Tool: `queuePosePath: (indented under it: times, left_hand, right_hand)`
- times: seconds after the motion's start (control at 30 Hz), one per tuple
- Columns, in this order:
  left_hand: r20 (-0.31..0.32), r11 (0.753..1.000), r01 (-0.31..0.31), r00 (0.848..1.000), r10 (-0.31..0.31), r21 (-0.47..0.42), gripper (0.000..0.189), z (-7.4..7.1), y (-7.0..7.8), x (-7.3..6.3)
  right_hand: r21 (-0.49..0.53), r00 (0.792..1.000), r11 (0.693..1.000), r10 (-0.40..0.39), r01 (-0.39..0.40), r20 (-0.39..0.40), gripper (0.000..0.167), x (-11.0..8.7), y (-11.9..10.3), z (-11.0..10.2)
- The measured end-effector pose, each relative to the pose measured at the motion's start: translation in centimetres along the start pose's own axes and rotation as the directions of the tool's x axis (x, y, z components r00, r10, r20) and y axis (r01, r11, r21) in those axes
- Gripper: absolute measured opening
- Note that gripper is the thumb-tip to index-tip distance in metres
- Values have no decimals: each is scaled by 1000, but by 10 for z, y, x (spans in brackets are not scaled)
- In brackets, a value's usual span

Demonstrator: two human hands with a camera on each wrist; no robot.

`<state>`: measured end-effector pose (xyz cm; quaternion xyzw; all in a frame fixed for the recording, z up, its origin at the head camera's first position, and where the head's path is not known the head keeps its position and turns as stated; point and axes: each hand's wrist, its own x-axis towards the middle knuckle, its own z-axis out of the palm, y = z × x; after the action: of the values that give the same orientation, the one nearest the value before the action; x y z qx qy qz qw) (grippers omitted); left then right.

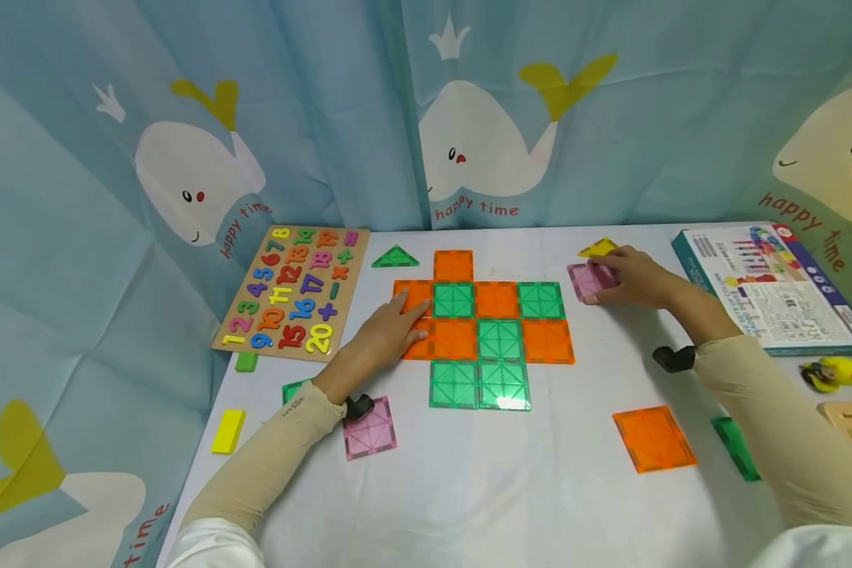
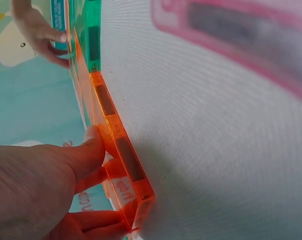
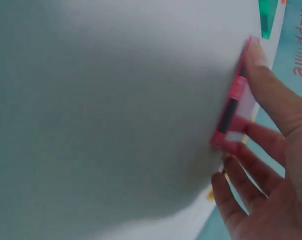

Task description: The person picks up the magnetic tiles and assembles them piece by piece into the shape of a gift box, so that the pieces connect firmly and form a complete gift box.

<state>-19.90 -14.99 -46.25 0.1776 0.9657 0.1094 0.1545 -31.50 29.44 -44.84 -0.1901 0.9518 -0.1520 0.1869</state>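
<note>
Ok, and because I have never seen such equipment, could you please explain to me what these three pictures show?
There is no machine here, only a bare human left hand and right hand. The widest picture comes from a camera worn on the head; the two closer ones come from cameras on each wrist. On the white table, orange square tiles and green square tiles lie edge to edge, and a number board lies to their left. The left hand touches orange square tiles; the right hand holds a pink square tile.

The hands (image 1: 379,338) touch orange tiles (image 1: 413,288) and a pink tile (image 1: 585,281).
</note>
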Motion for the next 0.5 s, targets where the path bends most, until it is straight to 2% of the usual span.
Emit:
queuePosePath:
  times: [0.17, 0.27, 0.5]
  left_hand:
    - [4, 1000, 6, 1000, -6, 2, 64, 0, -1, 0]
    - [1, 1000, -2, 1000, 2, 7, 64, 1, -2, 1]
    - [-14, 1000, -20, 1000, 20, 6, 63, 2, -1, 0]
  right_hand:
    - [35, 997, 998, 61, -60, -46, 88, 26, -9, 4]
    - [56, 996, 996, 70, -67, -54, 85, 40, -19, 0]
    - [53, 994, 993, 104, -104, -10, 84, 67, -51, -5]
